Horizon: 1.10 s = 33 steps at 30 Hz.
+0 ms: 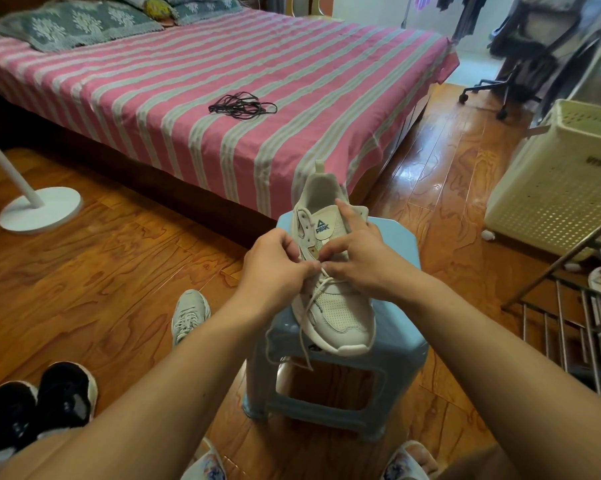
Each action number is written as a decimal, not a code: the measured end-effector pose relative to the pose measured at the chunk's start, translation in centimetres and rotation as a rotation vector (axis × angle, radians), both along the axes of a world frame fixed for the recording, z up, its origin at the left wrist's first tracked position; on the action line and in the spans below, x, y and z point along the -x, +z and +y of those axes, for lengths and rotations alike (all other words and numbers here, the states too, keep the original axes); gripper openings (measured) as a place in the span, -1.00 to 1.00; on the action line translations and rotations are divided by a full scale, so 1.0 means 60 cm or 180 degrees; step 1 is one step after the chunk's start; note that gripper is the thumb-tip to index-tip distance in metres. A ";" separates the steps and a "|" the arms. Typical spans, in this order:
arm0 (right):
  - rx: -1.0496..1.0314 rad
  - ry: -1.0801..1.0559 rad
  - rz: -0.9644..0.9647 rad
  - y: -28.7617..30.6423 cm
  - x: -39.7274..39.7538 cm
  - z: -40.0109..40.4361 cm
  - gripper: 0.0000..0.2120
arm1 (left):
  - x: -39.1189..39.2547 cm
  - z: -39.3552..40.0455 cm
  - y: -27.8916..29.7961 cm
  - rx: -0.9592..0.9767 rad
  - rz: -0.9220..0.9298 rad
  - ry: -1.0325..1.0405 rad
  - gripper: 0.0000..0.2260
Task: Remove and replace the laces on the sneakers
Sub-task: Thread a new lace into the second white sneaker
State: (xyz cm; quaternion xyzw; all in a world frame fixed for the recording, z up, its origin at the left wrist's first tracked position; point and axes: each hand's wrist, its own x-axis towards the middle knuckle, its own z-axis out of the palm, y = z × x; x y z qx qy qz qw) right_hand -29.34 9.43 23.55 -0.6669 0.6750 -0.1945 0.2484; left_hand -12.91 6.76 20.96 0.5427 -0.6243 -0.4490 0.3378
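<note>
A white sneaker [332, 278] lies on a light blue stool [389, 344], toe toward the person and heel toward the bed [223, 98], its tongue with a blue logo standing up between the two hands. The left hand [275, 263] sits at the sneaker's left side, fingers curled in, pinching the white lace [313, 299] at the eyelets about midway up the shoe. The right hand [358, 254] sits on the right side, its thumb and middle fingers meeting the left hand's fingertips at the same spot on the lace, while its forefinger points up along the edge of the tongue. The two hands touch or nearly touch over the middle of the lacing. Below them the lace still crosses the lower eyelets, and its loose ends trail off the front of the shoe and hang over the stool's edge. A second sneaker [190, 315], pale and laced, lies on the wooden floor just left of the stool, beside the left forearm. A bundle of black laces [242, 106] rests on the pink striped bed cover, well apart from the hands. Two black shoes [39, 403] stand on the floor at the lower left. A white fan base [39, 209] stands by the bed, and a cream basket [562, 181] stands at the right.
</note>
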 end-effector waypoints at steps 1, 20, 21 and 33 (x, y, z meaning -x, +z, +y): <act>0.0022 -0.0012 -0.0020 -0.002 0.002 0.001 -0.88 | -0.001 0.001 -0.001 0.0039 0.0015 -0.0033 -0.70; 0.1823 0.0203 0.1000 -0.015 -0.031 0.025 -0.77 | -0.020 -0.037 0.005 0.0796 -0.0367 -0.1700 -0.50; 0.1848 0.0300 0.1043 -0.017 -0.031 0.022 -0.78 | -0.022 -0.035 0.001 0.0835 -0.0396 -0.1689 -0.51; 0.2205 -0.2758 0.0406 0.056 0.153 -0.045 -0.82 | -0.047 -0.036 0.001 0.0576 -0.1086 -0.1690 -0.55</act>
